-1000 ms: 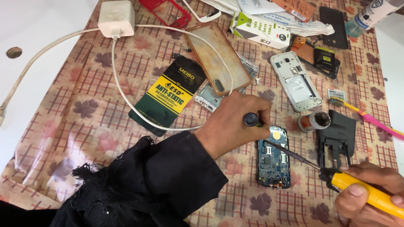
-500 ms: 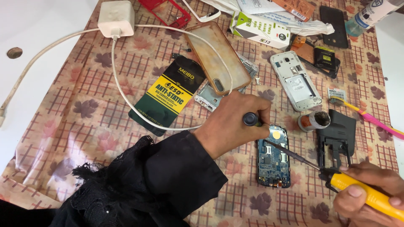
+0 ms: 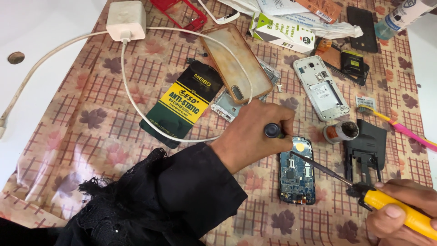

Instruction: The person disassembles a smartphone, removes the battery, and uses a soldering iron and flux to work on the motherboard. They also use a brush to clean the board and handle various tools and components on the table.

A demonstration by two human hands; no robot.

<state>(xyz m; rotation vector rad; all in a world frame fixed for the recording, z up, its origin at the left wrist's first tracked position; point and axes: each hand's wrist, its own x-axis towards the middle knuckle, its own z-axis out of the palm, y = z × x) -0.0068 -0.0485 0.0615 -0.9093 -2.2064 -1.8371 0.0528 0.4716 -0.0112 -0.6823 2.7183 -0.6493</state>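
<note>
Head view, looking down on my workbench. My left hand (image 3: 255, 134), in a black sleeve (image 3: 182, 196), has its fingers closed around a small dark-handled tool (image 3: 273, 130), held just beside the top edge of the blue circuit board (image 3: 297, 175). That board lies flat on the patterned mat (image 3: 91, 118), between my two hands. My right hand (image 3: 403, 209), at the lower right corner, grips the yellow handle of a soldering iron (image 3: 400, 212); its thin metal shaft runs up and left, with the tip resting over the board's upper part. Just right of the board stand a small round tin (image 3: 341, 132) and a black plastic frame (image 3: 366, 148). Farther up lie a white phone housing (image 3: 321, 86), a clear phone case (image 3: 236, 64) and a black and yellow packet (image 3: 184, 105). A white charger (image 3: 126, 20) sits at the top left, its cable (image 3: 132, 100) looping across the mat. A toothbrush (image 3: 396, 125) lies near the right edge.
</note>
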